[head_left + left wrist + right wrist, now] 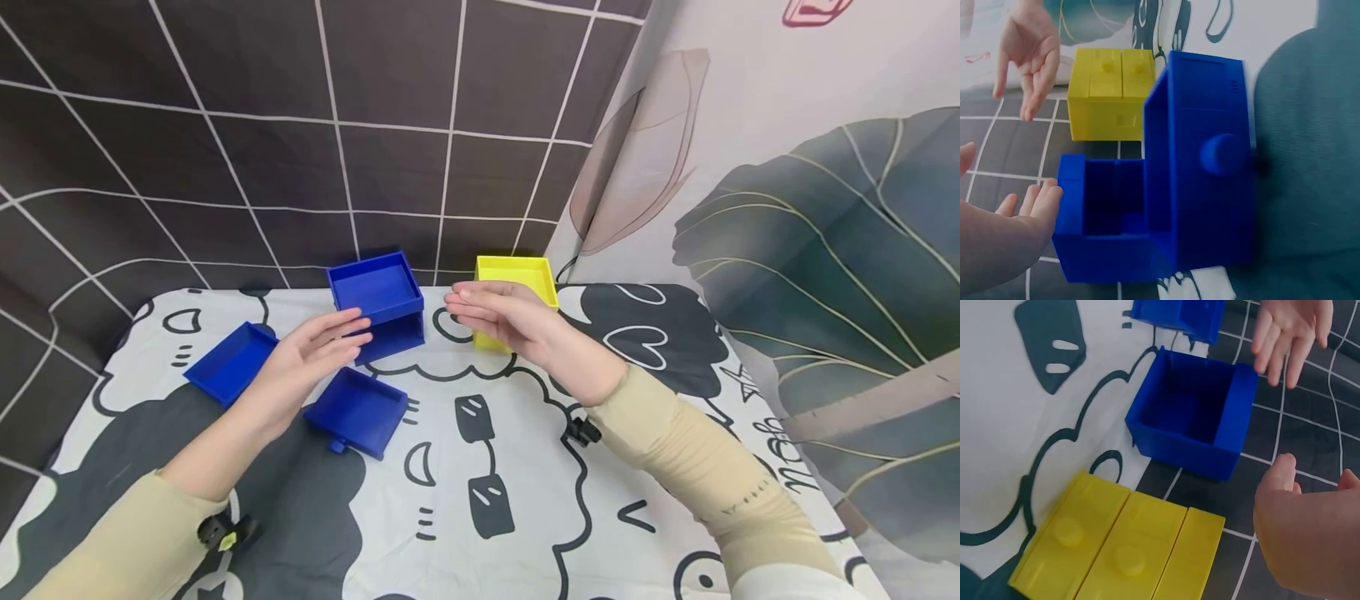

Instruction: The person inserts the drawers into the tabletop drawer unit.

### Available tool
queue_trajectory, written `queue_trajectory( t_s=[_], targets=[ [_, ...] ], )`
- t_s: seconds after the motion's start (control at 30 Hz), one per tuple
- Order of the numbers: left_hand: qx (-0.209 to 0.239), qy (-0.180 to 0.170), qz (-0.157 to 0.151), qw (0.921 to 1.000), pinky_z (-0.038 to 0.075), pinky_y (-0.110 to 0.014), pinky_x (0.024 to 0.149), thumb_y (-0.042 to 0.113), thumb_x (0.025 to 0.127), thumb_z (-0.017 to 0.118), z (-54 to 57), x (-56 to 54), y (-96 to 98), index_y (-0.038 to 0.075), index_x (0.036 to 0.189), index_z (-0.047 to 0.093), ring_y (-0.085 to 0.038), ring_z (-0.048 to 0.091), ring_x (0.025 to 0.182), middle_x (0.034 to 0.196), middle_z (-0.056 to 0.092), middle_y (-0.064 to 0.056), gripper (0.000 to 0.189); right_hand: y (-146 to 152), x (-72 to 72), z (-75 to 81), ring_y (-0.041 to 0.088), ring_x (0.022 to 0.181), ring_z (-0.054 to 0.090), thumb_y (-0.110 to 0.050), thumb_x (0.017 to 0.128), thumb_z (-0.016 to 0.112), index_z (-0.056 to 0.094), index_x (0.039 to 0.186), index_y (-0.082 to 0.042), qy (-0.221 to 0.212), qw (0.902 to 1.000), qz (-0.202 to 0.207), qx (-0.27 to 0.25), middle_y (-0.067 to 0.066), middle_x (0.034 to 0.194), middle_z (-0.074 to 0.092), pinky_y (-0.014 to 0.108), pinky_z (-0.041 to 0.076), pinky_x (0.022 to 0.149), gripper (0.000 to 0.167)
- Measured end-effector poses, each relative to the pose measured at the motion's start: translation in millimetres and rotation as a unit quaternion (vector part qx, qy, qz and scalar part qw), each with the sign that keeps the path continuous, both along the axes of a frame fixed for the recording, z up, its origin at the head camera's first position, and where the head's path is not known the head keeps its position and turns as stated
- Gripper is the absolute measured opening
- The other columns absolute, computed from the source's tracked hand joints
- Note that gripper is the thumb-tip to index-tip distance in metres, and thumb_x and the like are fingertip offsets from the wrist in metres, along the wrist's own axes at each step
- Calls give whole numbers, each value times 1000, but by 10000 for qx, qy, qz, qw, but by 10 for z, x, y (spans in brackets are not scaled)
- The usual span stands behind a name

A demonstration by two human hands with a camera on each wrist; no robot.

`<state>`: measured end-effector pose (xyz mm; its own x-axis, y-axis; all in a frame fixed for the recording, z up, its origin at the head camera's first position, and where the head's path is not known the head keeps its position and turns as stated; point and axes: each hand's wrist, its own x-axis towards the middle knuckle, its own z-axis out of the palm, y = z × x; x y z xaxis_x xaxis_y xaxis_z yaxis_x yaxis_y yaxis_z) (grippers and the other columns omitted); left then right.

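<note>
My left hand (303, 354) hovers with fingers extended, close beside the blue cabinet (377, 287), whose front compartments gape without drawers. One blue drawer (358, 412) with a round knob lies on the cloth before the cabinet; another blue drawer (232, 362) sits farther left, partly behind my left forearm. My right hand (510, 321), fingers straight, is raised in front of the yellow cabinet (517, 271) and hides part of it. In the left wrist view the yellow cabinet (1110, 94) shows two knobbed drawers pushed in. Neither hand holds anything.
A patterned black-and-white cloth (427, 558) covers the surface. Behind the cabinets rises a dark sheet with white grid lines (390, 167). On the right hangs a pale curtain with leaf prints (825, 250). Both wrists carry small black cameras (581, 431).
</note>
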<state>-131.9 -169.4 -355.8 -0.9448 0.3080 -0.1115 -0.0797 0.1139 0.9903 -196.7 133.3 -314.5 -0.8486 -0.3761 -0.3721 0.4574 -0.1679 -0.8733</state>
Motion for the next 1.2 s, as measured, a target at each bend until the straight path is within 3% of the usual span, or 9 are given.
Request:
queue_trajectory(
  t_s=[0.1,0.2,0.33,0.43,0.57,0.73,0.9,1.07,1.2],
  targets=[
    [66,-98,74,9999,49,-6,104,20,109,61,-52,87,-82,5,165,32,12,63,122,167,43,-19,65,-98,-46,2,7,96,79,-5,108,58,50,153,6,196,9997,-128,72,16,137,73,33,53,109,46],
    [240,-198,134,9994,51,-6,102,19,109,62,-117,174,-168,1,165,30,10,66,121,158,55,-8,66,-184,-97,-19,12,106,79,-4,107,60,53,151,5,530,9980,-220,277,23,152,60,37,49,116,45],
    [571,-335,149,9977,52,-7,102,16,110,59,-244,269,-293,-2,164,29,5,68,121,141,65,14,64,-315,-177,-89,30,129,70,-3,103,67,58,146,5,1114,9909,-337,682,24,147,64,42,49,120,44],
    [788,-408,159,9959,54,-10,102,12,111,56,-336,339,-376,-5,163,27,1,70,122,137,68,16,62,-411,-228,-157,34,134,67,-6,100,72,62,142,3,1617,9797,-421,1108,21,141,69,43,52,119,44],
    [917,-592,229,9938,57,-14,102,12,112,54,-447,448,-465,-6,164,23,-1,70,122,137,68,16,63,-518,-298,-242,32,127,71,-7,97,77,65,138,4,2346,9572,-575,1594,21,135,73,39,56,115,44],
    [1246,-746,273,9890,58,-19,104,8,113,50,-616,606,-561,2,160,33,-3,70,123,137,69,14,51,-617,-403,-322,36,121,74,-3,94,80,66,133,8,3311,9169,-655,2131,27,132,72,36,60,107,42],
    [1441,-869,266,9854,59,-20,104,6,113,46,-801,735,-647,7,154,40,-4,70,123,135,70,14,41,-691,-497,-403,33,119,74,-4,93,81,67,130,6,3793,8870,-695,2539,24,129,74,33,61,106,41],
    [978,-1346,509,9847,58,-18,103,14,114,49,-885,818,-633,-7,161,23,0,70,120,131,68,18,58,-767,-606,-507,32,121,74,-5,94,80,67,131,6,3723,8908,-753,2494,22,130,74,33,60,107,41],
    [648,-1755,618,9804,58,-18,103,21,114,51,-914,843,-591,-8,163,21,2,69,118,137,65,11,65,-808,-682,-580,32,123,73,-6,95,80,66,134,5,3570,8963,-817,2502,22,134,73,34,59,108,42]
  ],
)
